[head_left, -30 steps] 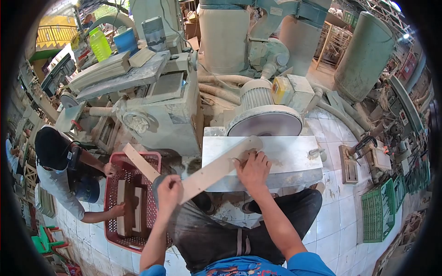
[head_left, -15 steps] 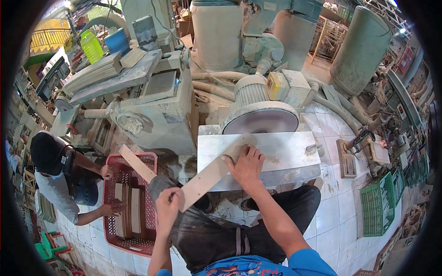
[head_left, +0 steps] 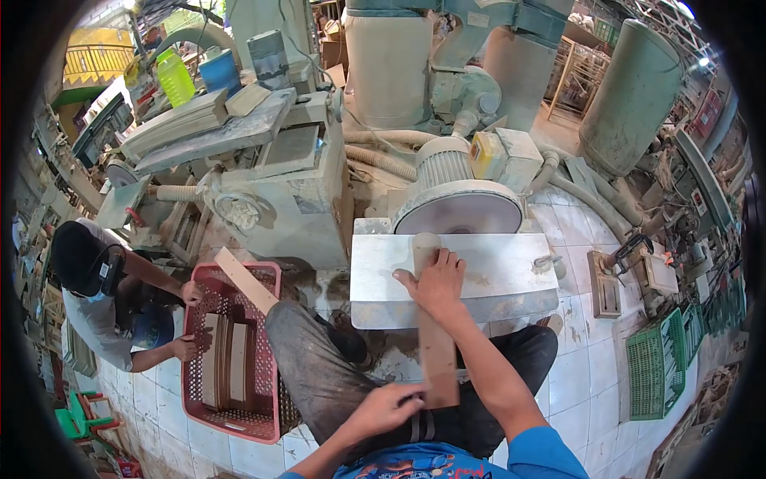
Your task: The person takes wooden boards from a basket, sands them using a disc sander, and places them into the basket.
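A long wooden strip [head_left: 438, 359] points straight away from me, its rounded far end on the pale work table [head_left: 503, 267] at the disc sander [head_left: 459, 214]. My right hand [head_left: 437, 283] lies over the strip on the table, thumb spread from the fingers, pressing on it. Near my lap, my left hand [head_left: 391, 409] has its fingers curled at the strip's near end. A second wooden strip [head_left: 246, 281] rests between my left thigh and the red basket [head_left: 278, 359].
On the left a person [head_left: 100, 295] has both hands at the red basket, which holds several wooden strips [head_left: 227, 359]. A dusty machine [head_left: 279, 199] stands behind it. Green crates [head_left: 656, 367] and a wooden frame [head_left: 604, 285] are on the right floor.
The strip has swung from a slant to straight away from me. My left hand has moved right and toward my body with its near end. The person's hands have shifted at the basket.
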Motion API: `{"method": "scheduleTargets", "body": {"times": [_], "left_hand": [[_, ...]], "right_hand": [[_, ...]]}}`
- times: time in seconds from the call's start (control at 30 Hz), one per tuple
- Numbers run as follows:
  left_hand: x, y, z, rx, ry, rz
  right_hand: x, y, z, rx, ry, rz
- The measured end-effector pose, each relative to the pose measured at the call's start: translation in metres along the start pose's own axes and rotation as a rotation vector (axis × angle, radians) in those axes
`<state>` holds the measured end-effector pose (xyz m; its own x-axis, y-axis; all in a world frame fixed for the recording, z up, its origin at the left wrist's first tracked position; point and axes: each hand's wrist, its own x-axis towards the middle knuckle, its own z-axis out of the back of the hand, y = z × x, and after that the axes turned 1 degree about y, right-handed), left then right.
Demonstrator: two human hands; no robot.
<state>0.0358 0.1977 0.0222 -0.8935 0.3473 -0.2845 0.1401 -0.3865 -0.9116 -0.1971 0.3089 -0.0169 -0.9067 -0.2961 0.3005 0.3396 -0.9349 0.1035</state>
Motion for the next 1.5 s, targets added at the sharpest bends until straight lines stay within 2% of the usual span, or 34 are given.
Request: {"method": "scheduleTargets", "body": {"times": [0.07,0.1,0.13,0.17,0.2,0.27,0.33,0.4,0.47,0.5,0.53,0.57,0.6,0.63,0.67,0.73,0.8,0.83,0.9,0.93,0.97,1.0,1.03,1.07,1.13,1.17,1.2,1.27,1.47,1.5], "left_hand": [[0.028,0.029,-0.035,0.01,0.163,-0.363],[0.04,0.031,-0.049,0.007,0.149,-0.361],[0.051,0.032,-0.06,0.098,0.212,-0.488],[0.059,0.029,-0.069,0.193,0.269,-0.607],[0.065,0.022,-0.074,0.195,0.223,-0.591],[0.072,0.007,-0.067,0.322,0.345,-0.505],[0.067,-0.004,-0.047,0.153,0.303,-0.437],[0.058,0.01,-0.028,0.186,0.079,-0.432],[0.044,0.019,0.006,0.013,-0.033,-0.47],[0.036,0.023,0.024,-0.107,-0.072,-0.372],[0.025,0.029,0.041,-0.151,-0.216,-0.3],[0.013,0.036,0.055,-0.3,-0.336,-0.206],[0.009,0.052,0.07,-0.459,-0.512,-0.202],[0.005,0.068,0.084,-0.608,-0.694,-0.221],[-0.003,0.077,0.103,-0.945,-0.873,-0.292],[-0.04,0.084,0.153,-1.088,-1.064,-0.156],[-0.048,0.165,0.205,-1.4,-0.907,-0.236],[-0.05,0.203,0.225,-1.388,-0.933,-0.252],[-0.043,0.263,0.248,-1.442,-0.952,-0.146],[-0.04,0.278,0.256,-1.439,-0.963,-0.16],[-0.037,0.289,0.263,-1.263,-0.946,0.027],[-0.035,0.294,0.267,-1.085,-0.917,0.212],[-0.034,0.288,0.263,-0.902,-1.001,0.286],[-0.027,0.297,0.264,-0.899,-0.999,0.283],[-0.001,0.339,0.255,-0.51,-1.22,0.397],[-0.002,0.33,0.24,0.098,-1.336,0.317],[-0.003,0.309,0.235,0.099,-1.34,0.317],[-0.005,0.266,0.234,0.34,-1.057,0.602],[0.03,0.299,0.225,0.471,-0.883,0.679],[0.032,0.296,0.226,0.477,-0.962,0.637]], "right_hand": [[0.0,-0.002,-0.002,-0.007,-0.041,0.026],[0.0,-0.003,0.001,0.006,-0.003,0.024],[0.002,-0.005,0.003,0.021,0.033,0.026],[0.0,-0.01,-0.007,-0.045,-0.037,0.048],[-0.003,-0.016,-0.02,-0.101,-0.109,0.086],[0.002,-0.022,-0.008,0.002,0.089,0.037],[-0.001,-0.032,-0.009,0.157,0.054,0.106],[-0.008,-0.032,-0.009,0.086,0.056,0.152],[-0.011,-0.031,-0.002,0.116,0.127,0.204],[-0.014,-0.034,-0.002,0.148,0.145,0.235],[-0.017,-0.036,-0.001,0.18,0.163,0.266],[-0.021,-0.035,0.003,0.212,0.179,0.279],[-0.022,-0.036,0.005,0.246,0.199,0.292],[-0.022,-0.04,0.001,0.259,0.21,0.295],[-0.021,-0.044,-0.004,0.27,0.221,0.295],[-0.022,-0.039,0.0,0.239,0.241,0.245],[-0.022,-0.036,0.006,0.161,0.263,0.269],[-0.021,-0.034,0.007,0.062,0.287,0.261],[-0.022,-0.032,0.008,0.11,0.266,0.268],[-0.024,-0.036,0.003,0.144,0.256,0.25],[-0.018,-0.066,-0.036,0.185,0.194,0.367],[-0.015,-0.063,-0.034,0.184,0.19,0.372],[-0.016,-0.058,-0.022,0.207,0.219,0.337],[-0.019,-0.054,-0.014,0.233,0.246,0.298],[-0.019,-0.05,-0.011,0.217,0.243,0.292],[-0.02,-0.049,-0.009,0.2,0.245,0.285],[-0.019,-0.049,-0.008,0.201,0.244,0.288],[-0.021,-0.05,-0.012,0.178,0.231,0.289],[-0.024,-0.05,-0.017,0.194,0.181,0.289],[-0.024,-0.047,-0.016,0.2,0.179,0.292]]}}
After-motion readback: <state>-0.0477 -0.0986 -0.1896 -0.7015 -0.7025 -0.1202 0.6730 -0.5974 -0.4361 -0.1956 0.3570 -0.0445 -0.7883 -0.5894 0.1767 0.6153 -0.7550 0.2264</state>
